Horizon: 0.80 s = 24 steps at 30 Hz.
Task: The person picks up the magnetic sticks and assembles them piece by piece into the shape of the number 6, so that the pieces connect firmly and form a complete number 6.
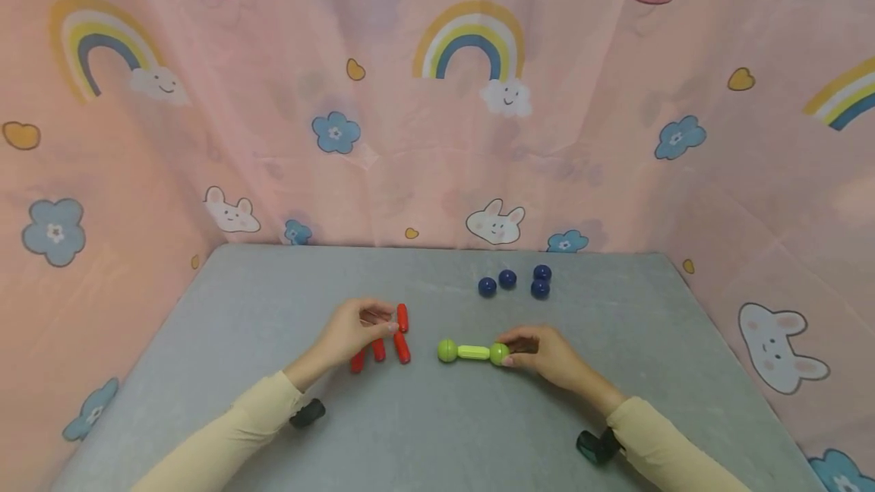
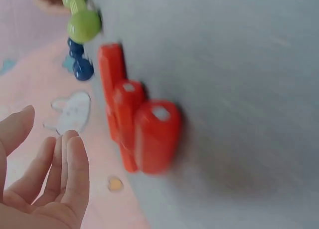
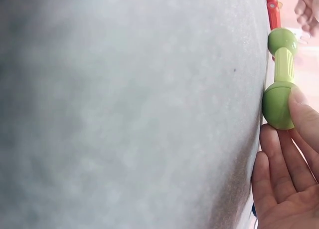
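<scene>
A toy dumbbell (image 1: 473, 353), two green balls joined by a ribbed lighter-green bar, lies in the middle of the table. My right hand (image 1: 543, 355) pinches its right-hand ball, with the thumb on the near side, as the right wrist view also shows. Several short red rods (image 2: 159, 134) lie close together to the left of the dumbbell. Over them is my left hand (image 1: 355, 331), its fingers loosely bent and nothing between thumb and fingertips in the left wrist view. In the head view this hand partly covers the rods.
Several dark blue balls (image 1: 507, 279) sit at the back of the grey table (image 1: 273, 287), right of centre. A pink curtain (image 1: 383, 188) with printed rainbows and rabbits encloses the back and both sides. Dark wrist straps hang below both sleeves.
</scene>
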### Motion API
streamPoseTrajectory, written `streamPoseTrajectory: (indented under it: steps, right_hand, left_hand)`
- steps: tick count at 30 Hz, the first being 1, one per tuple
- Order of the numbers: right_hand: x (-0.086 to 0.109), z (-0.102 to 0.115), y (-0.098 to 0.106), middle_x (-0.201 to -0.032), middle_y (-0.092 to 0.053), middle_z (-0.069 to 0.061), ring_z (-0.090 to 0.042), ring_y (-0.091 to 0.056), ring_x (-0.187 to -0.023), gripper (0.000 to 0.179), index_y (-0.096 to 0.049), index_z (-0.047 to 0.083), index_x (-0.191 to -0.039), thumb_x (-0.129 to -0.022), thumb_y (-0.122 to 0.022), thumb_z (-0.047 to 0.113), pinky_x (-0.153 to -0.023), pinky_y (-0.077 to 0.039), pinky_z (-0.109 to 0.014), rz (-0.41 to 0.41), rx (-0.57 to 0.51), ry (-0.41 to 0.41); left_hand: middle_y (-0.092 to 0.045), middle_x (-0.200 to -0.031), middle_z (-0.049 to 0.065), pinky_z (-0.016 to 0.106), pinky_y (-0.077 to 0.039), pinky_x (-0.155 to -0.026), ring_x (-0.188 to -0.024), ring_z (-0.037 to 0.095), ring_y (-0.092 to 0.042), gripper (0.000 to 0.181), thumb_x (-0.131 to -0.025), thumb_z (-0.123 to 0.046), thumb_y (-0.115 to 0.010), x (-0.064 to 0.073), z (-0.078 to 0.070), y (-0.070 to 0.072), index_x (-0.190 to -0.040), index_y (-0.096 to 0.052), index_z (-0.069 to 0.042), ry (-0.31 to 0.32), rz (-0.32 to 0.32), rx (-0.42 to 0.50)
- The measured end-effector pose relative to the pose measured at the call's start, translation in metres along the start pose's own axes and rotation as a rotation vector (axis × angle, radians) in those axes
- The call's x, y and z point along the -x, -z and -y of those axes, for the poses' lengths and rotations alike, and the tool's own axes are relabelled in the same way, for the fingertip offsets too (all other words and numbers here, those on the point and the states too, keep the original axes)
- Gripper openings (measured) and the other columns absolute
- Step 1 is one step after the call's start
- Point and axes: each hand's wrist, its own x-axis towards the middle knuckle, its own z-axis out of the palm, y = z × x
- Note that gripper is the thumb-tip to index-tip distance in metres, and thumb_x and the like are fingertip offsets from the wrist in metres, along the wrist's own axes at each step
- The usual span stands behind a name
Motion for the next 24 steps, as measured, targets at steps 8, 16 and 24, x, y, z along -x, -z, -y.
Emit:
streamPoseTrajectory:
  steps: [8, 16, 24]
  right_hand:
    - [0.000, 0.000, 0.000, -0.114, -0.072, -0.007, -0.009, -0.069, -0.097, 0.031, -0.072, 0.012, -0.115, -0.086, -0.077, 0.020, -0.085, -0.054, -0.018, -0.002, -0.001, 0.003]
    - [0.001, 0.000, 0.000, -0.114, -0.073, -0.008, -0.011, -0.070, -0.098, 0.031, -0.072, 0.012, -0.115, -0.086, -0.077, 0.020, -0.086, -0.054, -0.019, 0.004, -0.013, 0.000]
    - [0.000, -0.001, 0.000, -0.114, -0.072, -0.007, -0.013, -0.069, -0.098, 0.031, -0.072, 0.012, -0.115, -0.085, -0.078, 0.021, -0.086, -0.054, -0.018, 0.002, -0.015, -0.004]
  left_hand:
    - [-0.073, -0.099, 0.010, 0.023, -0.054, -0.068, -0.082, 0.014, -0.066, 0.031, -0.086, -0.018, -0.077, 0.021, 0.024, 0.022, -0.112, -0.071, -0.002, 0.097, -0.086, -0.034]
    - [-0.069, -0.086, 0.006, 0.021, -0.048, -0.058, -0.068, 0.008, -0.059, 0.032, -0.082, -0.016, -0.081, 0.032, 0.038, 0.016, -0.108, -0.070, 0.000, 0.171, -0.055, -0.036]
    - [-0.068, -0.086, 0.005, 0.020, -0.048, -0.058, -0.068, 0.009, -0.059, 0.034, -0.080, -0.016, -0.083, 0.036, 0.041, 0.009, -0.107, -0.070, 0.001, 0.208, -0.081, -0.047]
